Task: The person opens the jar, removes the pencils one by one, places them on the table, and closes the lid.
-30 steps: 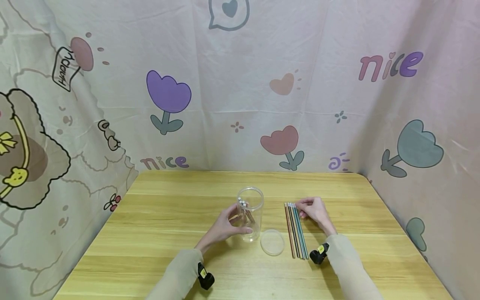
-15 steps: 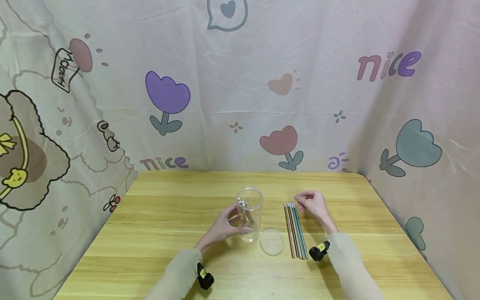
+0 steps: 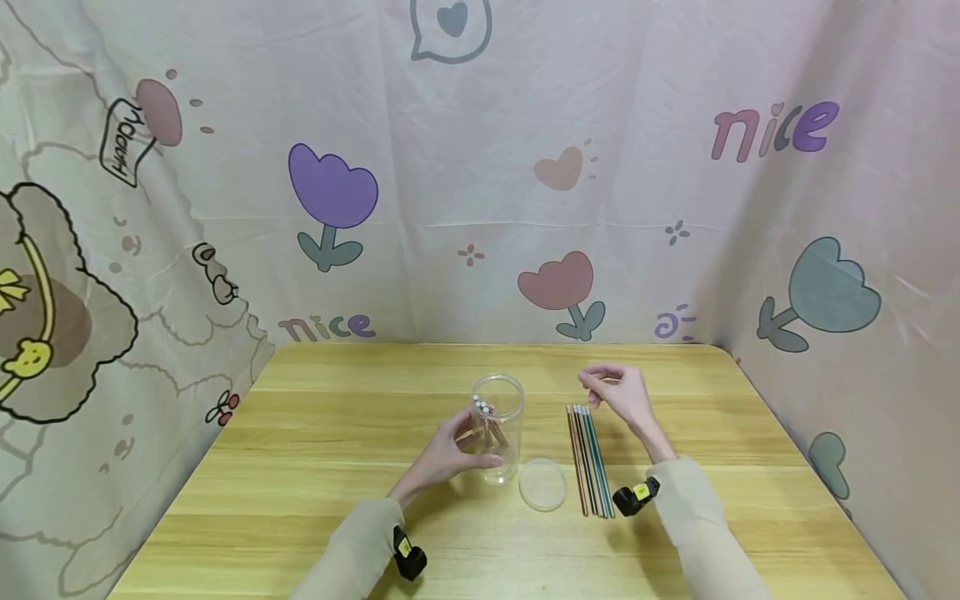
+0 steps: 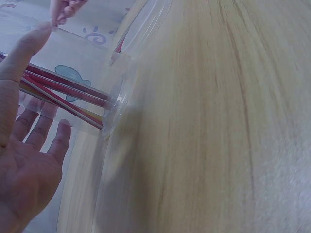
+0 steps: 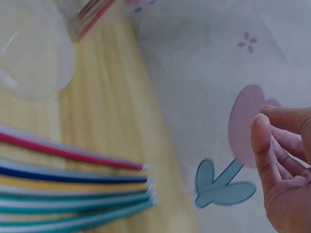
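A clear plastic jar point(image 3: 512, 442) stands upright on the table, with my left hand point(image 3: 444, 454) gripping its side, thumb and fingers around the wall. Several reddish pencils point(image 4: 68, 88) lean inside it, and their white ends point(image 3: 482, 404) show near the rim in the head view. To the right lies a row of coloured pencils point(image 3: 589, 458), side by side; red, blue, yellow and green ones point(image 5: 77, 208) show in the right wrist view. Beyond their far ends hovers my right hand point(image 3: 622, 396), fingers loosely bent, thumb and forefinger tips close together with nothing seen between them.
A round clear lid point(image 3: 543, 485) lies flat on the wooden table point(image 3: 337, 417) between the jar and the pencil row. A printed cloth point(image 3: 450, 167) hangs behind the table and along its sides. Each sleeve carries a small black camera point(image 3: 636, 497).
My right hand has lifted off the far ends of the pencil row and moved up, away and slightly left. The left hand and jar have stayed in place.
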### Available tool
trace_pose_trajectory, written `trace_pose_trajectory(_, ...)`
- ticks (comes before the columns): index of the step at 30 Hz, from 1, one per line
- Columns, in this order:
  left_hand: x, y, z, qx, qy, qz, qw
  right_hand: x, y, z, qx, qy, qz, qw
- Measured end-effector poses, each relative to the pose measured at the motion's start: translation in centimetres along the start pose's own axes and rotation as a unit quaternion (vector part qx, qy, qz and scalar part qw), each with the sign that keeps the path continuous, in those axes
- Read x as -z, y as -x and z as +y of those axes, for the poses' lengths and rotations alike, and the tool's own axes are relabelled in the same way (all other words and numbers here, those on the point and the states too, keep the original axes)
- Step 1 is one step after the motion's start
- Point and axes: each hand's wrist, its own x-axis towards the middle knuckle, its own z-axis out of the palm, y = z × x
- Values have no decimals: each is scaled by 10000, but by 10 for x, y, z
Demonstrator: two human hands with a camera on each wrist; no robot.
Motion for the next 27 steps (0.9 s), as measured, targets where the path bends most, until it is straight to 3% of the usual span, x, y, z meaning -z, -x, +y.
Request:
trace_pose_trajectory(3, 0, 0, -1, -2, -7, -2, 10000, -9, 6, -38, -105, -25, -52, 9999)
trace_pose_trajectory(7, 0, -1, -2, 48, -19, 6, 10000, -17, 8, -63, -4, -106, -260, 9996)
trace_pose_trajectory(19, -1, -1, 0, 99, -3, 22, 9999, -43, 10, -102, 382, 83, -866, 9955)
trace_pose_trajectory(27, -1, -1, 1, 100, -6, 35, 9999, -64, 8, -119, 833, 195, -1485, 9852)
